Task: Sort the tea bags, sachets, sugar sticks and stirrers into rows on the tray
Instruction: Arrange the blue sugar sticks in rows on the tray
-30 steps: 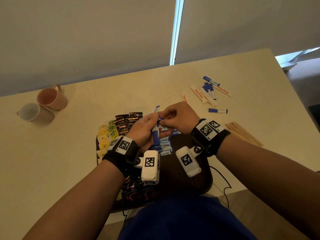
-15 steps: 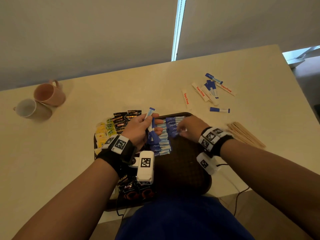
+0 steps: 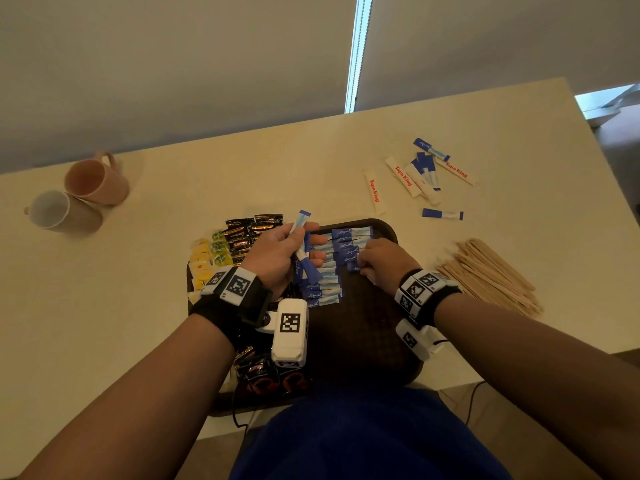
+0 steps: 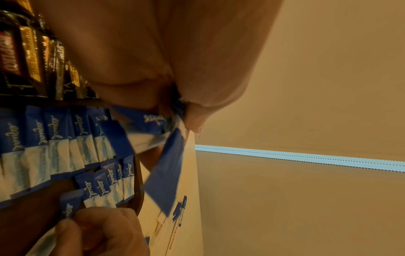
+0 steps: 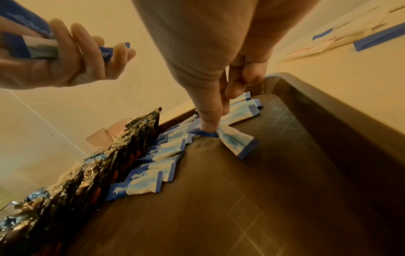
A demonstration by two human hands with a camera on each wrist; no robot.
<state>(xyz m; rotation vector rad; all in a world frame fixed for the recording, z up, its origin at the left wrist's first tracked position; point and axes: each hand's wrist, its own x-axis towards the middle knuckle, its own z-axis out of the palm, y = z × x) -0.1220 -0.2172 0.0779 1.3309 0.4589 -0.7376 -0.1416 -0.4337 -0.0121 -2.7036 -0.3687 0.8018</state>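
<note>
Right hand (image 3: 382, 261) has lowered, pinching a blue sachet (image 5: 235, 141) onto the tray (image 5: 328, 110); left hand (image 3: 282, 252) grips spare sachets (image 3: 302, 244).

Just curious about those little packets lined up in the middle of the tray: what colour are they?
The packets are dark blue at one end, pale blue-white at the other, with white script. The left wrist view shows it best.

Lighting is dim and warm-toned. Daylight enters through a bright gap between blinds (image 3: 356, 53). Both wrist views show motion blur; wide-angle distortion bends frame edges.
</note>
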